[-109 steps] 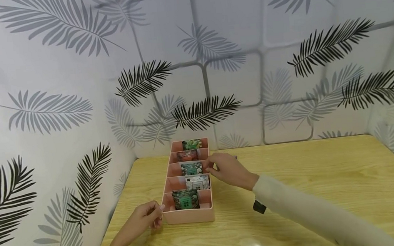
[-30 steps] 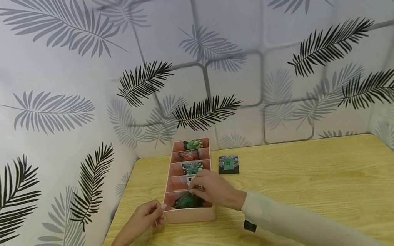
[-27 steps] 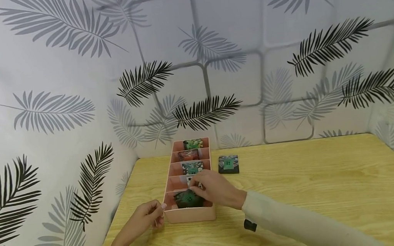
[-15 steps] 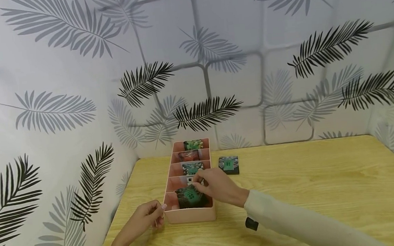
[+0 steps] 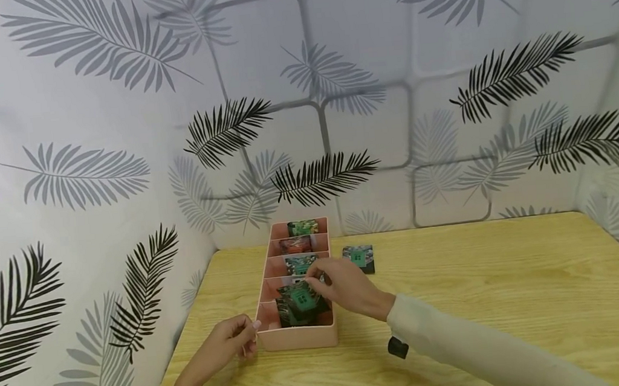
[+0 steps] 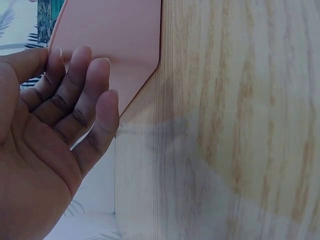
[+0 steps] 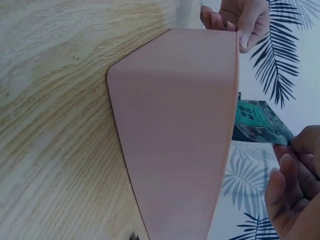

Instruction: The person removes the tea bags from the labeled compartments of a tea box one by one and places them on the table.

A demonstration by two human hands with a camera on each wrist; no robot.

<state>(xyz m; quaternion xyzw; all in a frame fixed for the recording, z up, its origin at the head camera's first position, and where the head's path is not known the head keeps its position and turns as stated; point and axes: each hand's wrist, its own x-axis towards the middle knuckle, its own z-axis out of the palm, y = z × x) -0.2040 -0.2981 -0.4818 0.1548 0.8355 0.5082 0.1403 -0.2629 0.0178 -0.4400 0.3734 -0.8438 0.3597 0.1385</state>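
Observation:
A long pink divided box (image 5: 297, 339) stands on the table, with dark printed sachets in its compartments. By thumb and index finger my left hand (image 5: 225, 345) pinches the rim at the near left corner; its other fingers curl loosely beside the wall in the left wrist view. My right hand (image 5: 352, 288) pinches the corner of a dark green sachet (image 5: 303, 299), tilted above the nearest compartment. The right wrist view shows this sachet (image 7: 260, 120) rising past the box rim. Beneath it, another dark sachet (image 5: 286, 316) lies in that compartment.
One dark sachet with a green label (image 5: 361, 259) lies on the wooden table (image 5: 486, 288) right of the box. Farther compartments hold a red sachet (image 5: 296, 244) and a green-yellow sachet (image 5: 302, 227). A leaf-patterned curtain (image 5: 369, 121) hangs behind the table.
A sachet now lies on the table right of the box. My right hand has moved to the nearest compartment and lifted a dark green sachet partly out. The left hand stays at the rim.

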